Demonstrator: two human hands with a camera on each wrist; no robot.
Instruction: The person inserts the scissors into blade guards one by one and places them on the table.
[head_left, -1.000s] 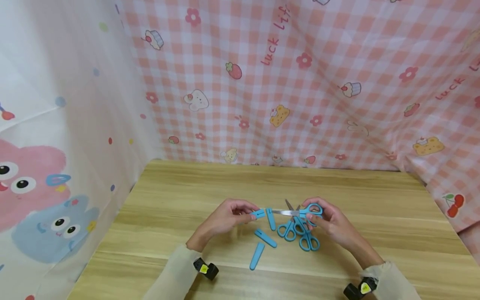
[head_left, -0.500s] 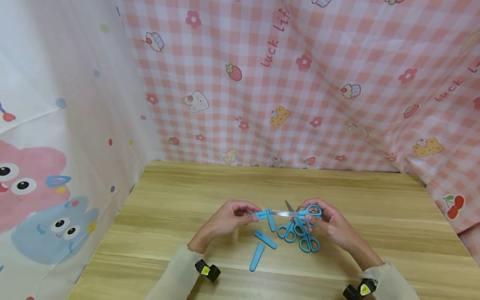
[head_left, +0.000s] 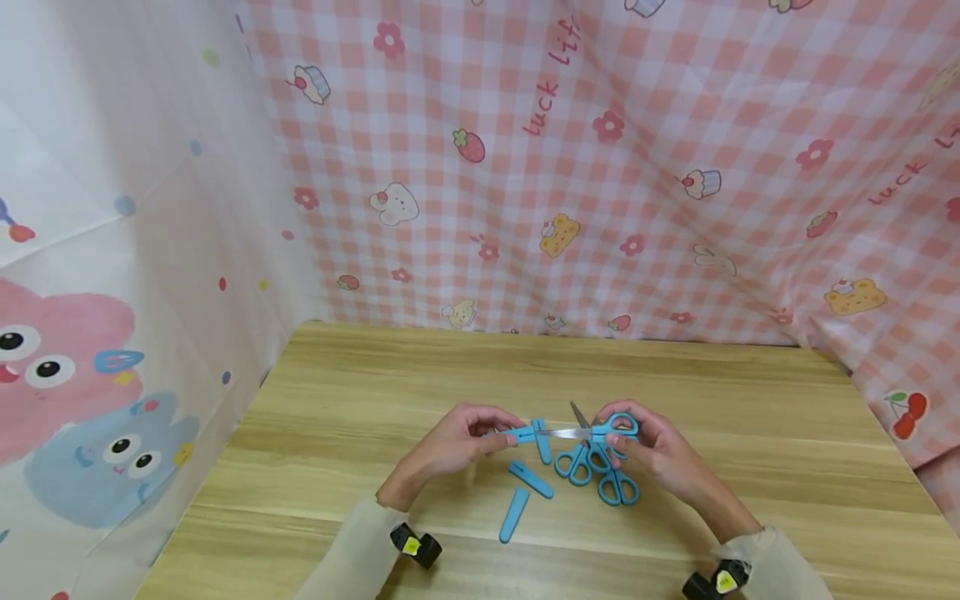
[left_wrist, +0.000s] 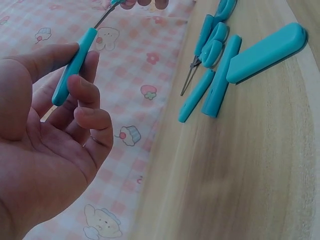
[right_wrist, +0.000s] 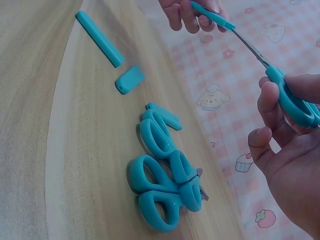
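Observation:
My left hand [head_left: 467, 437] pinches a turquoise scissor blade cover [left_wrist: 75, 67] between thumb and fingers. In my right hand [head_left: 660, 446] is a pair of scissors [right_wrist: 295, 102], gripped by its turquoise handles, with the metal blades closed and pointing left. The blade tips sit in the mouth of the held cover, and most of the blade length shows outside it. Below the hands, two other pairs of scissors, one nearer the left [head_left: 573, 463] and one nearer the front [head_left: 618, 488], lie overlapping on the table, their blades partly hidden.
Three loose turquoise covers lie on the wooden table [head_left: 360, 367]: an upright one [head_left: 543, 446] behind, a slanted one [head_left: 531, 480] in the middle, and one [head_left: 513, 515] closest to the front. A pink checked curtain [head_left: 480, 192] hangs behind the table.
My left hand has brought the cover rightward onto the blade tips, which stood apart from it a second ago. My right hand has shifted slightly left and down with the scissors.

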